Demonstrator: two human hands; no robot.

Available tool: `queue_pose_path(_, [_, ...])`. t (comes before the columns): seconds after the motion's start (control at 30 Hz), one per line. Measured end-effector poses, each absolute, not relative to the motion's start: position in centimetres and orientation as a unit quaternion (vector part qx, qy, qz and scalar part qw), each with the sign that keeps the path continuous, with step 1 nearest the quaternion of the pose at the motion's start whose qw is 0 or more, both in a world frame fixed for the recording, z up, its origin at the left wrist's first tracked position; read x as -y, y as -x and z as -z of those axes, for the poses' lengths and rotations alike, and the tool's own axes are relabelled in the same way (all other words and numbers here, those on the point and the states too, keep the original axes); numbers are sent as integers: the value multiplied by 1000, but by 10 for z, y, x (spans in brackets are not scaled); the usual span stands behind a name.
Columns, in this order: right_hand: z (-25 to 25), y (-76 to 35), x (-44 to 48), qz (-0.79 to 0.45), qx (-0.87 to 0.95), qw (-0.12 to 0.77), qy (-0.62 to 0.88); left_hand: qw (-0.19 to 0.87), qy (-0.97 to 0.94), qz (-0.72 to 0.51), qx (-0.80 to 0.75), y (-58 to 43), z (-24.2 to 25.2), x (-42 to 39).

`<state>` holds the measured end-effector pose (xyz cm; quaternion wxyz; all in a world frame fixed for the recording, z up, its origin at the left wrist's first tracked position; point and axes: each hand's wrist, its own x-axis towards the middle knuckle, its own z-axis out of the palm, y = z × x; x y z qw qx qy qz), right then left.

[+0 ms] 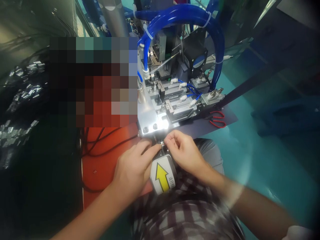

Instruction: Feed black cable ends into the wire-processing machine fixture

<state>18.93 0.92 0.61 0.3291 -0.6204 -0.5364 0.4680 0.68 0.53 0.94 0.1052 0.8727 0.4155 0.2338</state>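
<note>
My left hand (135,163) and my right hand (182,150) meet over the front of a machine. Between their fingertips is a small shiny metal fitting (163,144), too small to name more closely. The right thumb and forefinger are pinched together at it. From the other side the left thumb presses on it, while the left fingers curl down out of sight. Just below sits a white cover (154,173) with a yellow arrow label (162,178). A bright metal block (152,125) with bolts lies directly beyond the fingertips.
Pneumatic cylinders (180,108) with thin blue air tubes stand beyond the block. A thick blue hose (220,43) arches over them. Red-handled pliers or snips (217,120) lie to the right. Black cables (112,143) cross the orange surface (100,183) at left. A blurred patch covers the upper left.
</note>
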Motion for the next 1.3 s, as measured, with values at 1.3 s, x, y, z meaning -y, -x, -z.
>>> queue_pose_path(1.3, [25,-193,-13,-490,583,414,499,121,-888,-237,-375,3,-11,-14])
